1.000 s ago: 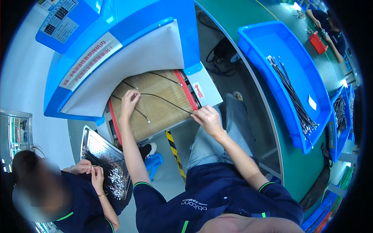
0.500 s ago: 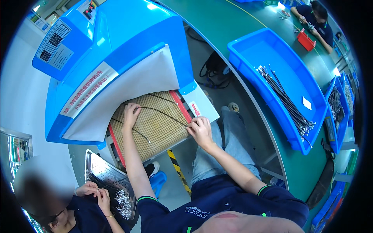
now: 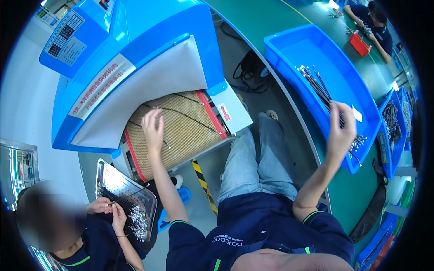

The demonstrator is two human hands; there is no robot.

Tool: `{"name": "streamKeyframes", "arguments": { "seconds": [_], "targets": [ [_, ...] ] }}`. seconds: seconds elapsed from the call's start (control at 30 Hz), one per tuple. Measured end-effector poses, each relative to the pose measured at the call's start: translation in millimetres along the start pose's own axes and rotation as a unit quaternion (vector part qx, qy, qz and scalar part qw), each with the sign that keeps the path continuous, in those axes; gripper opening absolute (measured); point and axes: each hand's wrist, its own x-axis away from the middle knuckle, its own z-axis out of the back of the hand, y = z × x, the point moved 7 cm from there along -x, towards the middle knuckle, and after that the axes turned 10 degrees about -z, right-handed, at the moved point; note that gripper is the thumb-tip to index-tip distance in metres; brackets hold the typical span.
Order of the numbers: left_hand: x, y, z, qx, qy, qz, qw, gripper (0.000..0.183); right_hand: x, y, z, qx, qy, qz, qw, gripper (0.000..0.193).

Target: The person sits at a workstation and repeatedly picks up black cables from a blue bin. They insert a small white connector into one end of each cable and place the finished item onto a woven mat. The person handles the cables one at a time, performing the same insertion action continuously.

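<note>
My left hand (image 3: 153, 128) hovers over the tan mesh belt (image 3: 185, 147) of a blue machine, fingers apart with nothing in them. Thin black cables with small pale ends lie on the belt: a long cable (image 3: 192, 118) slants to the right red edge, and others lie on either side of it. At the right, my right hand (image 3: 342, 128) is above a blue bin (image 3: 289, 67), thumb and fingers apart. Under it lies a bundle of black cables (image 3: 318, 90) with silvery ends, partly hidden by the hand. Whether the fingertips touch a cable cannot be made out.
The blue machine's hood (image 3: 149, 31) arches over the belt, with a white curtain (image 3: 149, 74). At lower left a co-worker's hands (image 3: 113, 210) hold a cable by a metal tray (image 3: 151, 192). More blue bins (image 3: 389, 131) line the green table (image 3: 337, 194); another person sits far right.
My right hand has left the belt's right edge and moved over to the blue bin. My left hand has come off the long cable, which now lies on the belt.
</note>
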Motion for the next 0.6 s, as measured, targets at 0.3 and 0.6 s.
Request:
{"name": "streamKeyframes", "arguments": {
  "seconds": [0.3,0.6],
  "targets": [
    [104,111,-23,0.171,-0.004,0.06,0.983,0.012,-25,116,-2,0.173,-0.25,-0.201,0.931,0.021],
    [124,127,-48,0.215,-0.062,0.061,0.973,0.015,-36,126,-22,0.217,-0.32,-0.223,0.895,0.008]
  ]
}}
